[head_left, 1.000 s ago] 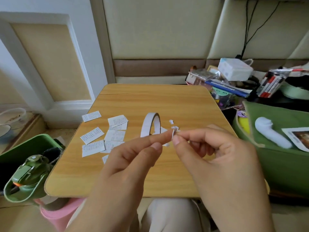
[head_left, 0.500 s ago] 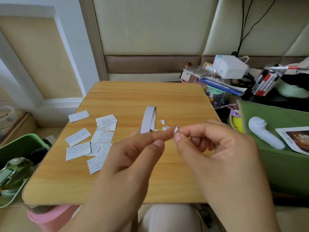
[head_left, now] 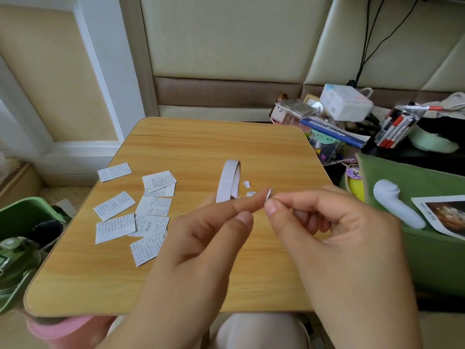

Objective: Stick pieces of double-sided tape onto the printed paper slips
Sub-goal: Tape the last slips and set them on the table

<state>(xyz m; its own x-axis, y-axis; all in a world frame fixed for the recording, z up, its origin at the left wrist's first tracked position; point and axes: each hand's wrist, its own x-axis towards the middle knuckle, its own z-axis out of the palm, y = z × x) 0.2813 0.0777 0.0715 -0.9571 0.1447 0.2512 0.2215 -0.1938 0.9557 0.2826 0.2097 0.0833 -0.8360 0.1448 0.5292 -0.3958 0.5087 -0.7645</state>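
Observation:
Above the wooden lap table (head_left: pixel 201 144), my left hand (head_left: pixel 201 238) and my right hand (head_left: pixel 327 230) meet fingertip to fingertip and both pinch a tiny white piece of tape (head_left: pixel 268 193). Just behind my left fingers a white roll of double-sided tape (head_left: pixel 227 182) stands on edge. Two small white tape scraps (head_left: pixel 247 188) lie right of the roll. Several printed paper slips (head_left: pixel 141 207) are spread flat on the table's left half, some overlapping.
A green bin (head_left: pixel 22 217) stands to the left of the table. On the right lie a green cloth bag (head_left: pixel 415 238) with a white handheld device (head_left: pixel 395 205), a photo, and a clutter of pens, a blue box and a white charger at the back.
The view has shifted, so the table and slips sit further right in frame. My fingers stay together on the small tape piece, which now sticks up a little between them.

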